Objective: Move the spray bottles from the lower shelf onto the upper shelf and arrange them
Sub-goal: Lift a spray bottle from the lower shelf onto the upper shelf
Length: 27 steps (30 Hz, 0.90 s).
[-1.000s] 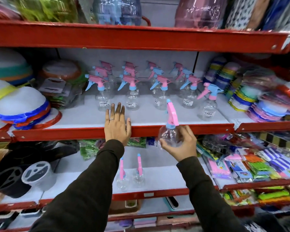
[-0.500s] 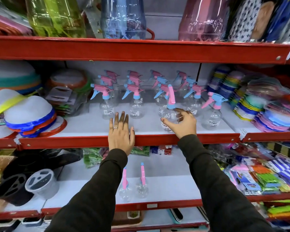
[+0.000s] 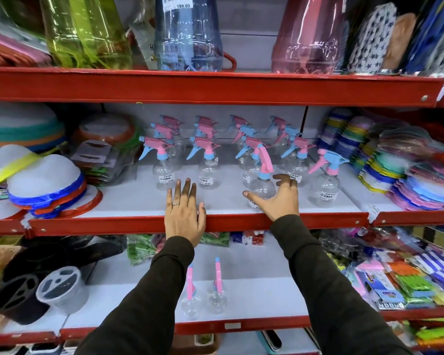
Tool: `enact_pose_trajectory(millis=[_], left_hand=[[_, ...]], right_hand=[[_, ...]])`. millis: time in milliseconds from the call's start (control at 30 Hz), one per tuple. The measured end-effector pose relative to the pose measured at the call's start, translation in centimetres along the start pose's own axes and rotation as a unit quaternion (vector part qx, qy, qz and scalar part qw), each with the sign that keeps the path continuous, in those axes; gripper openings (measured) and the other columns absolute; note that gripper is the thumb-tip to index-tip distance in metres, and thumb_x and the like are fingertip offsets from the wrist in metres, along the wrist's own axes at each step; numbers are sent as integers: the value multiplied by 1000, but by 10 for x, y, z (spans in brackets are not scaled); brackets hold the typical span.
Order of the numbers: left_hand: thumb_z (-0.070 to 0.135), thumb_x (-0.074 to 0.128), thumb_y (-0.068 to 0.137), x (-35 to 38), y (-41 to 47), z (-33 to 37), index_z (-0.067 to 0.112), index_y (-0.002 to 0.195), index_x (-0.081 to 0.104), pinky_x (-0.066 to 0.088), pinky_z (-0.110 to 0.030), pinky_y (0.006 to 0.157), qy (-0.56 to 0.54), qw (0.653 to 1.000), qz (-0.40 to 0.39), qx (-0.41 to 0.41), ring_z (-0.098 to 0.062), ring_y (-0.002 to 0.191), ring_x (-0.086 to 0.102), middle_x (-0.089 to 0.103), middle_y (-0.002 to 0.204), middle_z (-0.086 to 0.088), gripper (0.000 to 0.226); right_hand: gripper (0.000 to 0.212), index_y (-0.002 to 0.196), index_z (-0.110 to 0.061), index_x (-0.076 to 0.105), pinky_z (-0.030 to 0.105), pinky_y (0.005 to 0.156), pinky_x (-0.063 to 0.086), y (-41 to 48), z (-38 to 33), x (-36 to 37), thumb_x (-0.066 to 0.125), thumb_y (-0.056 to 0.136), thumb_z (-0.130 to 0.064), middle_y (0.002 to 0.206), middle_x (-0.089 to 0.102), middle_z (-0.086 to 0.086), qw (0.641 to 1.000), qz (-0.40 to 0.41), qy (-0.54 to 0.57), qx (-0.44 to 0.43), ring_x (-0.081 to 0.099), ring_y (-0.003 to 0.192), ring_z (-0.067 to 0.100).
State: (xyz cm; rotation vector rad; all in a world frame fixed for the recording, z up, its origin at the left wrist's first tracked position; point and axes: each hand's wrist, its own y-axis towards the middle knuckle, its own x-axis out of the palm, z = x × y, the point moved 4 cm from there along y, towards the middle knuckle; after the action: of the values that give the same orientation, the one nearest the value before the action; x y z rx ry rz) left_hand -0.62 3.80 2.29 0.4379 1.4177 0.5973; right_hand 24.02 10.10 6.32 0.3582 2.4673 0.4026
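Observation:
Several clear spray bottles with pink and blue trigger heads stand in rows at the back of the upper shelf (image 3: 128, 198). One more spray bottle (image 3: 262, 187) stands in front of them near the shelf's red edge. My right hand (image 3: 277, 201) is spread loosely around its base, thumb on the left and fingers on the right, without a closed grip. Resting flat on the shelf's front edge, my left hand (image 3: 185, 213) holds nothing. Two spray bottles (image 3: 190, 302) (image 3: 218, 295) stand side by side on the lower shelf (image 3: 262, 298).
Stacked plastic lids and bowls (image 3: 44, 185) sit left of the bottle rows, stacked coloured plates (image 3: 405, 180) right. Big coloured bottles (image 3: 190, 34) stand on the top shelf. Black and grey containers (image 3: 36, 285) and packaged goods (image 3: 400, 280) flank the lower shelf.
My right hand lifted a spray bottle up from below, set it on the upper shelf and loosened its fingers around it. My left hand stayed on the shelf edge.

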Motion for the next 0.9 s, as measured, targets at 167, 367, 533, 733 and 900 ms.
enact_pose_trajectory(millis=[167,367,533,733,900], left_hand=[[37,24,98,2,-1,-1,5,150,39,14,-49,124,12,1000,-8,-4,-29,154,15,30,162,-11,63],[37,25,98,3,0,-1,5,150,38,13,-48,125,16,1000,-11,-7,-29,154,14,28,163,-10,62],[37,23,98,2,0,0,6,151,37,12,-48,125,23,1000,-17,-8,-29,154,13,28,163,-11,63],[38,22,98,2,-1,0,7,151,37,10,-46,125,23,1000,-17,-9,-28,154,13,28,163,-10,64],[38,23,98,1,0,0,6,150,39,12,-47,125,18,1000,-16,-8,-29,154,15,30,162,-11,63]], right_hand=[[69,112,-18,54,32,93,50,1,-1,1,88,60,-48,114,55,7,1000,8,25,-5,57,105,24],[73,132,-11,58,36,101,50,10,5,7,84,67,-32,129,63,6,998,-43,50,-7,60,114,25],[77,135,-14,55,37,102,49,10,1,7,82,67,-37,131,60,9,998,-40,37,-27,58,117,27],[68,117,-20,55,43,92,55,6,3,8,87,62,-44,116,58,9,999,2,27,-28,60,104,28],[71,129,-18,57,37,95,53,9,4,10,84,66,-35,121,60,11,999,-5,31,-29,62,105,27]])
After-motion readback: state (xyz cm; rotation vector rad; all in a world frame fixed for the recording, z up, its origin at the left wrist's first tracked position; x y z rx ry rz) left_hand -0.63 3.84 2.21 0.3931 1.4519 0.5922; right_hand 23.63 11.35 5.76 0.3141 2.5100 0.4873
